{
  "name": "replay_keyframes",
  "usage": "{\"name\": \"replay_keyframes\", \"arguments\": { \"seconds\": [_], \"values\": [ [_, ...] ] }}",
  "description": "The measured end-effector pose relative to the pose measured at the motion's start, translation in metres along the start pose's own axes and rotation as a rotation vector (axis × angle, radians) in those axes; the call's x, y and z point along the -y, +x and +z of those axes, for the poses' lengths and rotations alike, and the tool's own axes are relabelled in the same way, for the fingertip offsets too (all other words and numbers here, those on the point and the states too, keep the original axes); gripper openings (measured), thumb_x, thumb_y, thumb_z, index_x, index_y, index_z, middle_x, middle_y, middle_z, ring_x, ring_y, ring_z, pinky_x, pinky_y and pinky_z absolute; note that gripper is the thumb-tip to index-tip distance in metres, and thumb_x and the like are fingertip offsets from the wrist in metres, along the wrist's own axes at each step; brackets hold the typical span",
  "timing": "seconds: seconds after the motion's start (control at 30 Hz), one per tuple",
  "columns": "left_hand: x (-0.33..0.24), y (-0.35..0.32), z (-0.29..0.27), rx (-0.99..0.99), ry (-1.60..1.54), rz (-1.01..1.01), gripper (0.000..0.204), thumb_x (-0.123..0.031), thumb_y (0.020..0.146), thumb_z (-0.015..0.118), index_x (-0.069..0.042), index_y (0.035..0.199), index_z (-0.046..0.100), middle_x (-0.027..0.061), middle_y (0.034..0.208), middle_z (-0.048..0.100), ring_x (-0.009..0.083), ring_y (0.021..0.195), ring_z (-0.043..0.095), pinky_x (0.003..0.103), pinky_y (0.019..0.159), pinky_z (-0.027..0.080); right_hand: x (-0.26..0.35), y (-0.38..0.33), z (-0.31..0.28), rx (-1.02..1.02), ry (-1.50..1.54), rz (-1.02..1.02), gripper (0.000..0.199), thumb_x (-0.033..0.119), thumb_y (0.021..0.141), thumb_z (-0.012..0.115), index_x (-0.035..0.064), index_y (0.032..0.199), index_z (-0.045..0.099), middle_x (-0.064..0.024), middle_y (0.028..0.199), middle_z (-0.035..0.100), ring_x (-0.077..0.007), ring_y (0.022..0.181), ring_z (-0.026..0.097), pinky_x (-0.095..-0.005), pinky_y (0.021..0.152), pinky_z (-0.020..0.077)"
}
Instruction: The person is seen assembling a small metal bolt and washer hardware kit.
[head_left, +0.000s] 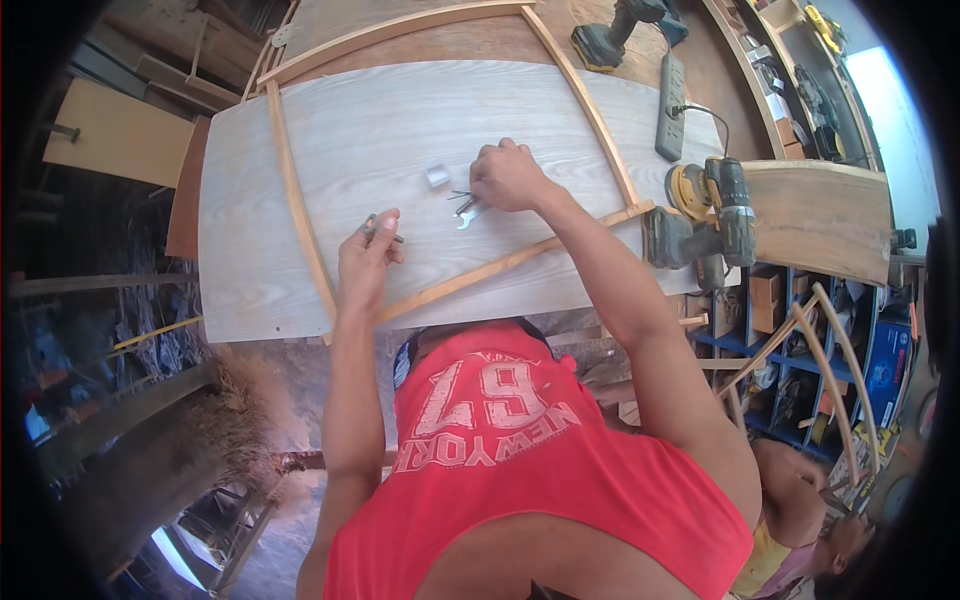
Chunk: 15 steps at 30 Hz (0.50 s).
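Note:
Above the pale wood-grain panel (380, 110), my left hand (365, 265) is closed in a pinch on a small dark rod-like piece (371, 228), whose exact kind I cannot make out. To the right, my right hand (512, 180) is lowered to the panel with its fingers curled in. Beside its fingertips lie an open-ended wrench (467, 217) and some thin dark metal pieces (461, 194). Whatever those fingers grip is hidden under the hand. Left of them sits a small whitish block-shaped thing (437, 174). A frame of thin wooden strips (292, 200) surrounds both hands on the panel.
A cordless drill (735, 210) and a round yellow-black power tool (688, 190) stand at the right. Farther back are another cordless tool (605, 42) and a power strip (671, 105) with a cable. Blue shelving (800, 345) fills the right; another person (800, 500) is at lower right.

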<state>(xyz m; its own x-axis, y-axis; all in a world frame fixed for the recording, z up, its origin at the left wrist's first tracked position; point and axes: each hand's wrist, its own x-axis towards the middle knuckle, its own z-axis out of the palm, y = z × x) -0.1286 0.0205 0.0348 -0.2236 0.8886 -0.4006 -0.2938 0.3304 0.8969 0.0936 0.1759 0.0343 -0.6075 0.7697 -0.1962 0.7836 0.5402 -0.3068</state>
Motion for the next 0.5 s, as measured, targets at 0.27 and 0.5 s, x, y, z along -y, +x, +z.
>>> {"name": "replay_keyframes", "arguments": {
  "seconds": [0.27,0.5],
  "values": [
    [0.014,0.004,-0.001,-0.008,-0.114,-0.019,0.041,-0.02,0.095,0.068,0.009,0.124,0.06,0.0044,0.091,0.062,0.0111,0.078,0.059,0.027,0.07,0.052,-0.004,-0.006,0.002,0.029,-0.076,-0.002,0.018,0.018,0.079,0.062,0.0119,0.087,0.076,-0.0106,0.097,0.069,-0.0332,0.102,0.057,-0.0459,0.09,0.0426],
    [0.017,0.001,-0.008,0.074,-0.123,-0.043,0.039,-0.017,0.098,0.062,0.007,0.128,0.056,0.0037,0.099,0.062,0.0108,0.085,0.057,0.028,0.072,0.051,0.002,-0.008,0.007,0.027,-0.103,-0.033,0.02,0.021,0.08,0.062,0.0107,0.089,0.076,-0.0115,0.101,0.069,-0.0312,0.104,0.059,-0.0466,0.093,0.0422]
  ]
}}
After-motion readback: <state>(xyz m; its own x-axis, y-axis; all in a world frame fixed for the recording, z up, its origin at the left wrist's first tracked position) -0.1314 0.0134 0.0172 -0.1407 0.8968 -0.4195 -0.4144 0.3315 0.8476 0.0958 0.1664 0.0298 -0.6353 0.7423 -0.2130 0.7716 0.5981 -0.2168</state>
